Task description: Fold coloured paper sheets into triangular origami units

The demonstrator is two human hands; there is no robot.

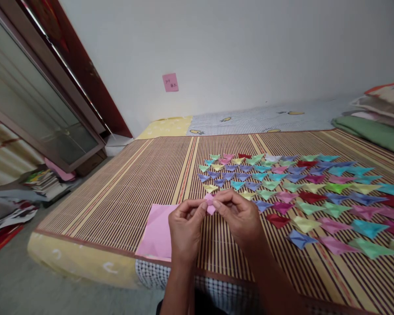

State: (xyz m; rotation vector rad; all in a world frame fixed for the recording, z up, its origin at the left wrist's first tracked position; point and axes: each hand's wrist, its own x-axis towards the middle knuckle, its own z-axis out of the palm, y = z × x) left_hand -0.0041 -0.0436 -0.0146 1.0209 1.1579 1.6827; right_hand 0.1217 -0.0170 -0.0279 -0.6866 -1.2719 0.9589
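Observation:
A small folded piece of pink paper is pinched between my two hands, above the striped mat. My left hand grips its left side between thumb and forefinger. On its right side, the thumb and forefinger of my right hand are closed the same way. A flat stack of square pink paper lies just left of my left hand, which partly covers it. Beyond and right of my right hand, many folded paper pieces in several colours lie in rows.
A striped bamboo mat covers the bed, whose front edge is close to me. Folded bedding is piled at the far right. A pink note is on the wall. Books are stacked on the left, beside a glass-panelled door.

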